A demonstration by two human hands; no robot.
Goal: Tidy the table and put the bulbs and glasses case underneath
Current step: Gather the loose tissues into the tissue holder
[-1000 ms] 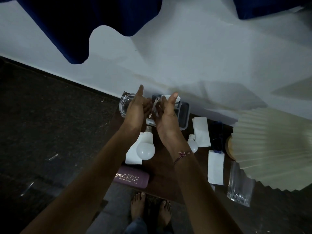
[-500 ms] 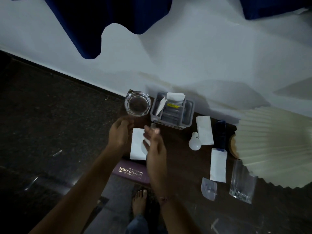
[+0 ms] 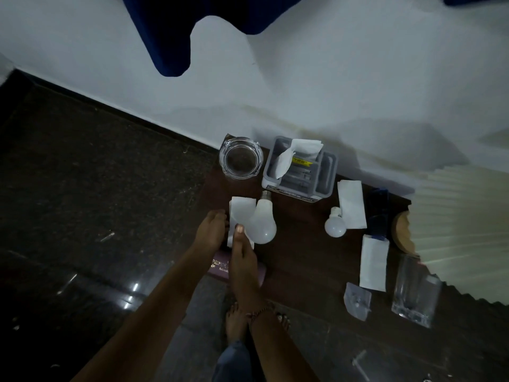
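Observation:
A large white bulb (image 3: 263, 223) lies on a white paper (image 3: 241, 208) at the left of the dark wooden table (image 3: 303, 257). A smaller bulb (image 3: 334, 225) lies further right. The maroon glasses case (image 3: 219, 265) sits at the table's front left, mostly covered by my right hand (image 3: 243, 264). The thumb of that hand lies on the paper's lower part beside the large bulb, and its other fingers are tucked under. My left hand (image 3: 210, 232) is at the paper's left edge with its fingers bent down and hidden.
At the back stand a glass ashtray (image 3: 241, 158) and a grey organiser tray (image 3: 327, 172) with paper in it. To the right lie white papers (image 3: 352, 204), a dark blue object (image 3: 378, 213), a small plastic bag (image 3: 357, 300), a drinking glass (image 3: 414, 292) and a pleated lampshade (image 3: 462, 224). My bare feet are on the floor below.
Both hands came down and back from the organiser to the paper under the large bulb. The right hand, above the bulb half a second ago, now has its thumb on the paper.

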